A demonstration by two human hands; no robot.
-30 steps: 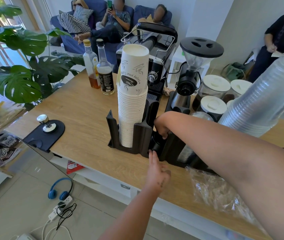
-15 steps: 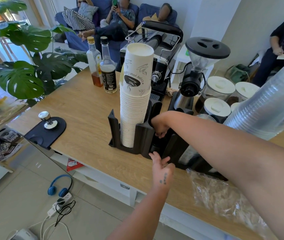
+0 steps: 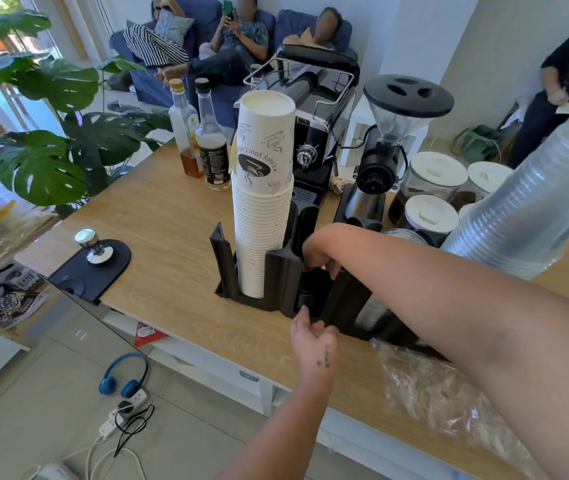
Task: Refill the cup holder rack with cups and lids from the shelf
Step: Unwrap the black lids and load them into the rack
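A black cup holder rack [image 3: 281, 271] stands on the wooden counter [image 3: 158, 230]. Its left slot holds a tall stack of white paper cups [image 3: 262, 202]. My right hand [image 3: 317, 256] reaches across into the middle slot, fingers curled over a dark stack of lids [image 3: 307, 289]. My left hand [image 3: 312, 337] hovers at the rack's front base, fingers loosely apart and holding nothing. A long stack of clear plastic cups [image 3: 525, 209] leans in from the right; its lower end is hidden behind my right arm.
Behind the rack stand an espresso machine [image 3: 314, 109], a grinder [image 3: 387, 143], two bottles [image 3: 206, 140] and white-lidded jars [image 3: 432, 188]. A tamper on a black mat [image 3: 96, 258] sits at the left. Crumpled clear plastic wrap [image 3: 442, 393] lies at the counter's front right. People sit beyond.
My left hand has crept slightly closer to the rack's base and its fingers have curled. My right hand stays in the middle slot.
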